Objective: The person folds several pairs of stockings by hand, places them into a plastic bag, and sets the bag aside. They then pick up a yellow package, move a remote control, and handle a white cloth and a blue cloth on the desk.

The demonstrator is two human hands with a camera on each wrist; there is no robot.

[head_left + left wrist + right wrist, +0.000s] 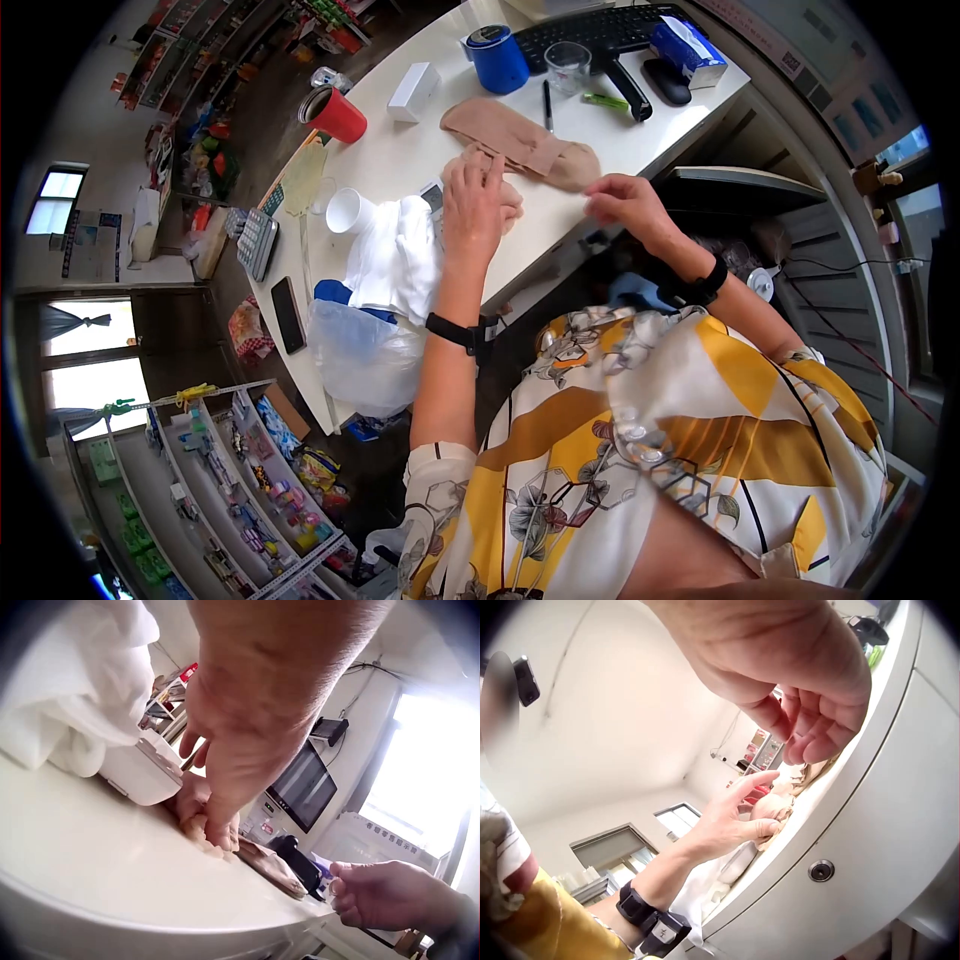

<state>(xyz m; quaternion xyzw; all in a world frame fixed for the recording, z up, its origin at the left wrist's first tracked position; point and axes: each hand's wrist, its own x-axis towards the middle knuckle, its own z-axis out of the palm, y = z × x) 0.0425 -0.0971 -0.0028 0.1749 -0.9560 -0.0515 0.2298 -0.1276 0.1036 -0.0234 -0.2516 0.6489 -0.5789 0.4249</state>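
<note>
A folded tan stocking-like fabric piece (500,128) lies flat on the white table. My left hand (472,205) rests over its near edge, fingers fairly straight. Beneath that hand bunches more soft beige fabric (204,836), partly hidden by the palm, and the thumb presses on it in the right wrist view. My right hand (635,208) hovers by the table edge, just off the rounded end of the tan fabric. Its fingers curl loosely toward the thumb, and nothing shows between them in the right wrist view. Each wrist wears a black strap.
White cloth (400,260), a white cup (350,211) and a clear plastic bag (365,360) sit left of my left hand. Farther back stand a red cup (335,118), a white box (413,92), a blue container (499,62), a glass (568,68) and a handheld scanner (625,85).
</note>
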